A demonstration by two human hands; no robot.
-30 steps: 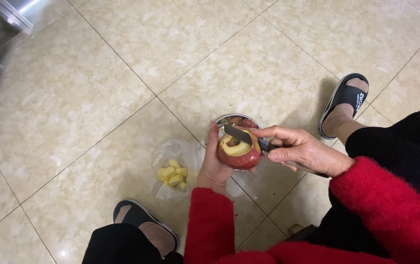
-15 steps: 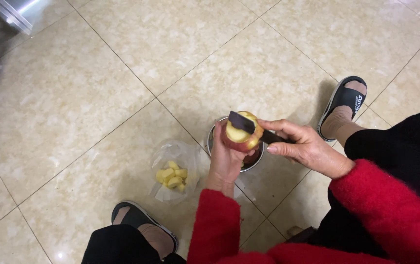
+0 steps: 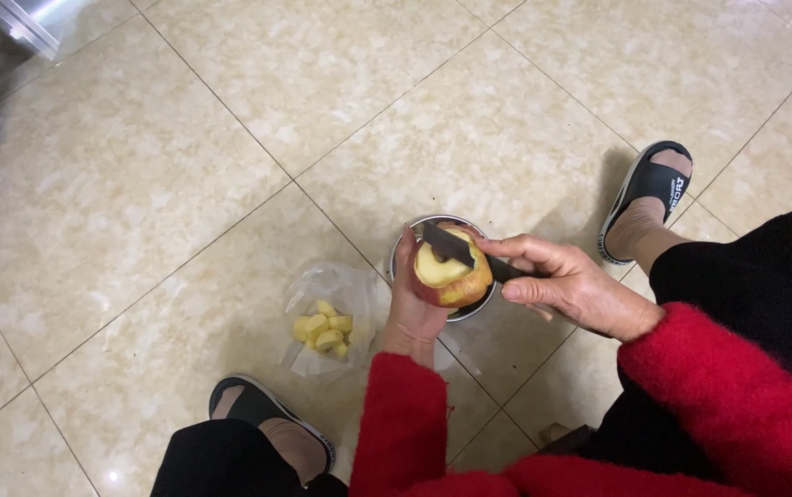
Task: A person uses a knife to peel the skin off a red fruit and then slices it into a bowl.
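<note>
— Where is the apple [image 3: 451, 276] at this moment?

— In the left hand [image 3: 417, 308], cupped from below and held over a small metal bowl [image 3: 402, 248] on the tiled floor [image 3: 184, 184]. The fingers close around its red underside; the pale, cut face looks up.

— And the other hand?

— The right hand [image 3: 573, 290] grips the handle of a dark-bladed knife [image 3: 456, 247], thumb and fingers wrapped shut on it. The blade lies across the top of the apple, slanting up to the left.

— What differs from half a second ago?

— Then the blade sat higher on the fruit, more on its upper left shoulder. Now it lies flatter over the pale flesh, and more of that flesh shows. A second ago the knife lay across the fruit's top as well, with a curl of peel under it.

— Anything else nearby?

— A clear plastic bag [image 3: 341, 294] with yellow fruit pieces [image 3: 324, 329] lies just left of the bowl, unmoved. Two black slippers [image 3: 652, 184] frame the scene, feet in them.
</note>
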